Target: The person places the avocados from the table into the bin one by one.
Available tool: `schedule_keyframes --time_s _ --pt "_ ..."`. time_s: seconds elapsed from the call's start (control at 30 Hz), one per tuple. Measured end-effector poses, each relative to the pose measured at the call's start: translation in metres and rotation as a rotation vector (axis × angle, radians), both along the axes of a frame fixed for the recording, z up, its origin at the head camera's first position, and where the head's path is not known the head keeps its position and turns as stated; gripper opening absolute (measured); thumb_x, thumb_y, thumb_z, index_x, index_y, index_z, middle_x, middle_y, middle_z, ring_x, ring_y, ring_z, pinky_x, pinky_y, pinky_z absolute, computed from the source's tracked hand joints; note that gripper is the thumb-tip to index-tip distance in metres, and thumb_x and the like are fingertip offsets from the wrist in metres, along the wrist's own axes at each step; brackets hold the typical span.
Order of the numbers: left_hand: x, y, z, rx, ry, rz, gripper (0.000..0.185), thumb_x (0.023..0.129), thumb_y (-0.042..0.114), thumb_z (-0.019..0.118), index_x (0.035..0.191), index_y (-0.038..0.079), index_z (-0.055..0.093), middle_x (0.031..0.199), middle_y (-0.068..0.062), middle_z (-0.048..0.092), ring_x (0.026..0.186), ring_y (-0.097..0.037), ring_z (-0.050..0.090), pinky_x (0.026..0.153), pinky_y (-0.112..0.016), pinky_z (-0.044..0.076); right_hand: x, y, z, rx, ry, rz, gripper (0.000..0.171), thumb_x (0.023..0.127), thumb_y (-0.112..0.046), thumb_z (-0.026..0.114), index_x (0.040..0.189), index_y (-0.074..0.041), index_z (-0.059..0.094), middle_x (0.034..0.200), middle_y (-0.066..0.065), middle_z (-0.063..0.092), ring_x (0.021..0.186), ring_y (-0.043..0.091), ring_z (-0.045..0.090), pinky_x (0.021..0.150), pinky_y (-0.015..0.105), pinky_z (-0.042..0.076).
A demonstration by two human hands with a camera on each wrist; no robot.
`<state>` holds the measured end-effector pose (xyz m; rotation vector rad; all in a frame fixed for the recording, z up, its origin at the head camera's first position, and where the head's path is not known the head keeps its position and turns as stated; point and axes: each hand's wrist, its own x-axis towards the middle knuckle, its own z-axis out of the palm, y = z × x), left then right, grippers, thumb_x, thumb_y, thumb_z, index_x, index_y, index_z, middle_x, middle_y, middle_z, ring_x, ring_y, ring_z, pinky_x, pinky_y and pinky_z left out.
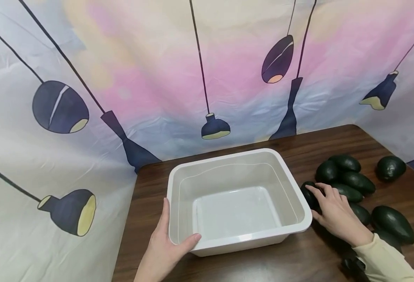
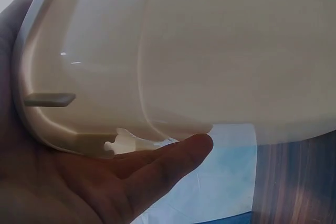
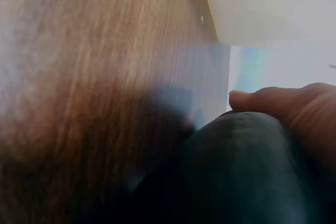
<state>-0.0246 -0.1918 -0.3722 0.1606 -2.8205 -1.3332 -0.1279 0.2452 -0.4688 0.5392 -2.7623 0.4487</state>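
Note:
A white plastic tub (image 1: 240,239) stands on the wooden table, and its inside shows bare. My left hand (image 1: 168,239) grips the tub's near left corner, thumb over the rim and fingers along the outer wall. In the left wrist view, the fingers (image 2: 173,163) lie against the tub's pale outer side (image 2: 236,51). To the right of the tub, my right hand (image 1: 337,213) has its fingers curled over a dark green avocado (image 1: 308,194) close to the rim. A large dark green avocado (image 3: 241,166) fills the bottom of the right wrist view, with a finger right at its edge.
Several more avocados (image 1: 358,182) lie clustered beyond and around my right hand. One avocado (image 1: 390,168) sits apart near the table's right edge, another (image 1: 393,224) closer to me. Behind the wooden table (image 1: 150,184) hangs a cloth (image 1: 150,58) printed with lamps.

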Motion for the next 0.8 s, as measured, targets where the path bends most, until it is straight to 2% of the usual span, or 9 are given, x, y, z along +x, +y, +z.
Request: schedule_keyframes --time_s 0.17,0.37,0.5,0.67,0.8 --pt "0.001 0.000 0.002 0.003 -0.023 0.002 0.118 0.075 0.059 0.077 0.156 0.029 -0.003 0.161 -0.003 0.011 0.144 -0.028 0.022 0.108 -0.055 0.029 -0.004 -0.003 0.000 -0.012 0.021 -0.018 0.066 0.072 -0.017 0.084 0.128 0.000 0.053 0.127 0.033 0.047 0.106 0.052 0.048 0.077 0.063 0.035" --pt "0.001 0.001 0.002 0.023 -0.010 -0.009 0.117 0.076 0.055 0.077 0.156 0.028 -0.004 0.161 -0.003 0.010 0.145 -0.028 0.019 0.110 -0.056 0.026 -0.008 -0.004 0.002 -0.020 0.030 -0.042 0.056 0.076 -0.015 0.081 0.123 0.001 0.056 0.123 0.031 0.052 0.106 0.050 0.051 0.078 0.064 0.035" --pt "-0.001 0.000 0.002 0.032 -0.006 -0.016 0.119 0.076 0.055 0.078 0.156 0.027 -0.005 0.161 -0.004 0.009 0.145 -0.027 0.017 0.110 -0.055 0.025 -0.008 -0.003 0.003 -0.027 0.019 -0.043 0.055 0.077 -0.015 0.079 0.124 0.001 0.056 0.123 0.031 0.052 0.106 0.050 0.051 0.079 0.064 0.034" --pt "-0.002 -0.003 0.003 0.031 -0.031 -0.029 0.126 0.071 0.054 0.082 0.156 0.029 -0.007 0.161 -0.006 0.011 0.142 -0.027 0.024 0.107 -0.051 0.030 -0.007 -0.004 0.005 -0.043 -0.018 -0.044 0.055 0.079 -0.014 0.078 0.126 0.002 0.055 0.124 0.032 0.051 0.108 0.051 0.049 0.081 0.066 0.032" --pt "-0.001 -0.004 0.004 0.009 -0.047 -0.043 0.130 0.067 0.056 0.084 0.155 0.030 -0.009 0.161 -0.006 0.010 0.142 -0.029 0.025 0.106 -0.051 0.032 -0.005 -0.004 0.010 -0.058 -0.005 -0.045 0.056 0.079 -0.013 0.079 0.127 0.001 0.054 0.125 0.030 0.052 0.108 0.050 0.050 0.080 0.064 0.034"
